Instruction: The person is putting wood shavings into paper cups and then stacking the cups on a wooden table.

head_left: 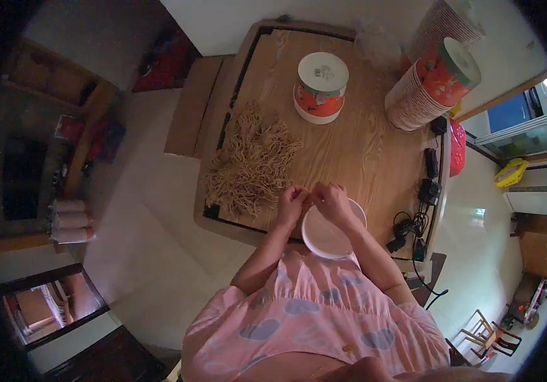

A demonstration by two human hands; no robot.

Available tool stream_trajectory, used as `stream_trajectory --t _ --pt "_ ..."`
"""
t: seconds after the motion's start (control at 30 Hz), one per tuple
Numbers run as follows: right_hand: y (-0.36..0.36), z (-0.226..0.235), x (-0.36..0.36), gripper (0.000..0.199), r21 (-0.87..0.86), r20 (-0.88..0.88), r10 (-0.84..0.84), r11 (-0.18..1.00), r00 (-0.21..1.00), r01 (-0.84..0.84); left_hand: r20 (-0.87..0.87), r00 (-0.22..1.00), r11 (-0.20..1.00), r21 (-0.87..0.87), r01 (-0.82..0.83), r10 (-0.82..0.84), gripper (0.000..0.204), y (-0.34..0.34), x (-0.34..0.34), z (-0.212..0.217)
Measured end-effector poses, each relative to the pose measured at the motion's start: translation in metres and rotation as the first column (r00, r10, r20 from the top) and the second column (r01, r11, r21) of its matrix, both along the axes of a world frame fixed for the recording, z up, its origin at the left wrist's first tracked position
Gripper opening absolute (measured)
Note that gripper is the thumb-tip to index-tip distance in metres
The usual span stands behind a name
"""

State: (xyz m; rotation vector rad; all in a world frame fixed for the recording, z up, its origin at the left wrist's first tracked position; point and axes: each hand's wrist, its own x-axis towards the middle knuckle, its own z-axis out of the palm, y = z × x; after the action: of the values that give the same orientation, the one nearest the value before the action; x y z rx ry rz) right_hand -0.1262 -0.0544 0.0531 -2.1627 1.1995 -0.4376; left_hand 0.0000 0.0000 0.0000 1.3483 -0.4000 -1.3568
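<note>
Stringy tan roots [251, 159] lie heaped on the wooden worktop [362, 153], left of my hands. Left hand [291, 202] and right hand [329, 198] pinch one strand together over the smooth round white bowl [327, 239].

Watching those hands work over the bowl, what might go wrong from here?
The white bowl sits at the table's near edge, under both hands; a nudge might tip it off. The pile of thin tan strands reaches the table's left edge, so some could slide off. Black cables lie close to the right hand.
</note>
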Motion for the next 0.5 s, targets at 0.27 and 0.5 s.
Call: stream_trajectory --t 0.27,0.5 --pt "0.003 0.001 0.001 0.009 -0.089 0.036 -0.05 0.995 0.998 0.053 -0.125 0.992 0.998 0.064 0.008 0.0 0.007 -0.003 0.003 0.006" --pt "0.003 0.001 0.002 0.008 0.017 0.001 -0.101 0.995 0.995 0.101 0.027 0.998 0.997 0.058 0.052 -0.054 0.008 -0.005 0.004 0.018"
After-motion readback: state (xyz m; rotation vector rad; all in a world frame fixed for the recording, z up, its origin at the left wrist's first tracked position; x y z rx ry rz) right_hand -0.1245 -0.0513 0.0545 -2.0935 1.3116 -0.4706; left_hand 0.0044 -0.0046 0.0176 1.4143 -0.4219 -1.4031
